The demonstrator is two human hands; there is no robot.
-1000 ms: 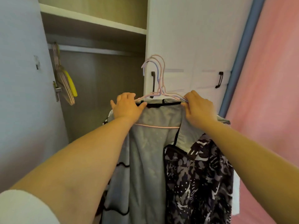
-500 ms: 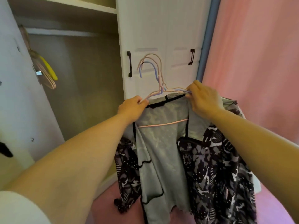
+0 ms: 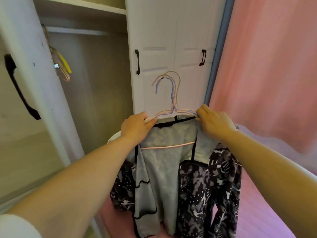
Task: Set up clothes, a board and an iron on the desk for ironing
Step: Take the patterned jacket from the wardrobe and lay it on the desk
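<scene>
A black-and-white patterned jacket [image 3: 205,186] with a grey lining hangs open from a bunch of thin pink and blue wire hangers [image 3: 173,100]. I hold it up in the air in front of a white wardrobe. My left hand [image 3: 135,127] grips the left shoulder of the hangers and garment. My right hand [image 3: 214,122] grips the right shoulder. A bit of a white garment shows behind the jacket's left shoulder. No board, iron or desk is in view.
The wardrobe's open door [image 3: 25,86] with a black handle stands at the left. Inside, spare hangers [image 3: 61,66], one yellow, hang from the rail. Closed doors [image 3: 171,48] are straight ahead. A pink curtain [image 3: 265,66] fills the right, with pink floor below.
The jacket on its hangers has come out of the wardrobe and away from it. The view has swung right and down, showing the open door and pink floor. Both hands keep their grip.
</scene>
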